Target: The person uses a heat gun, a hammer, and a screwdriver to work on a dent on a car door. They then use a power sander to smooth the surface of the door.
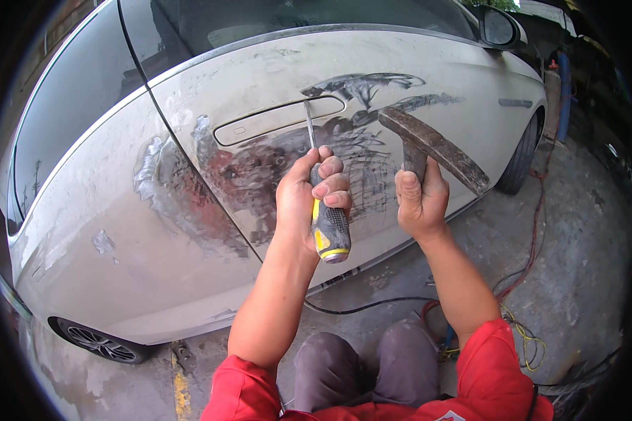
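Note:
My left hand (309, 189) is closed round a screwdriver (331, 228) with a black and yellow handle. Its metal shaft points up, and the tip meets the lower part of the flush door handle (260, 126) or its edge. My right hand (423, 200) grips a hammer (435, 144) near its head, which is worn, dark and tilted down to the right, apart from the screwdriver. Behind both hands stands a white car door (239, 77) with a sanded patch (260, 175) of grey, black and dull red below the handle.
Grey filler (154, 172) crosses the door seam on the left. A side mirror (500, 28) juts out at upper right. Cables and a red hose (534, 245) lie on the concrete floor (576, 245). Gas cylinders (560, 91) stand beyond the front wheel (519, 158). My knees (330, 365) are bent below.

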`<state>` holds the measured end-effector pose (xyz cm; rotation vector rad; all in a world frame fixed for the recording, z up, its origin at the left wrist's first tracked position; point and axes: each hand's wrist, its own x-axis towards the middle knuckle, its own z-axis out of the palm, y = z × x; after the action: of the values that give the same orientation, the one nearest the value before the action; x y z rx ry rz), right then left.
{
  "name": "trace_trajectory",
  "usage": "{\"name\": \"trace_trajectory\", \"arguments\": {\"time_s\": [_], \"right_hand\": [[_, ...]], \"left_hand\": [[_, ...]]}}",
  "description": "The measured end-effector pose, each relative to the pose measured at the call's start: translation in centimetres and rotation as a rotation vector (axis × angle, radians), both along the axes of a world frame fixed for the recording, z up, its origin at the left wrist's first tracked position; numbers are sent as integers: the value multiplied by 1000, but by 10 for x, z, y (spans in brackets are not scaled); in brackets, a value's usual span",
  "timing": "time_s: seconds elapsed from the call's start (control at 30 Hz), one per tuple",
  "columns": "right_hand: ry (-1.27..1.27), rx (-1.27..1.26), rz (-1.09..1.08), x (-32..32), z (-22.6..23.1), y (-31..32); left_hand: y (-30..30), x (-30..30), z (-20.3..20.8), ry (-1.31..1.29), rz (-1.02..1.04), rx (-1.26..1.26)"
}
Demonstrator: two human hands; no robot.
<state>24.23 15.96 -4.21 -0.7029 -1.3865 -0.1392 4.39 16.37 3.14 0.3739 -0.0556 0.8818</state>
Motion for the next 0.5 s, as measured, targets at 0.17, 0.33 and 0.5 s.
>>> {"name": "trace_trajectory", "arguments": {"time_s": [0.17,0.33,0.5], "right_hand": [[-81,24,230,0,-25,-50],[-308,197,494,-12,-61,-81],[-379,98,105,-27,-75,-81]], "left_hand": [[4,5,-7,-76,-24,25],[2,15,-11,-93,23,43],[1,27,-9,-81,74,39]]}}
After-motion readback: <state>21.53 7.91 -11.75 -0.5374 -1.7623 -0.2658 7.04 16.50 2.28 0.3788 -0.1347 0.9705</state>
